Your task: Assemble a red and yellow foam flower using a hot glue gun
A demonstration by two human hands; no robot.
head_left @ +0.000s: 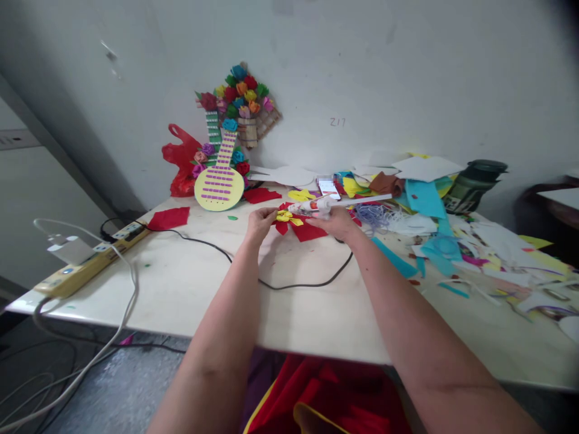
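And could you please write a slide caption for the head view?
Left hand holding a yellow flower, right hand a glue gun, above a cluttered table.

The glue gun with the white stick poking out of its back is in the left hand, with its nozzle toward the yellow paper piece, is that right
Not quite: the head view shows the glue gun in the right hand, not the left hand. The white stick does poke out of its back, and the nozzle does face the yellow paper piece.
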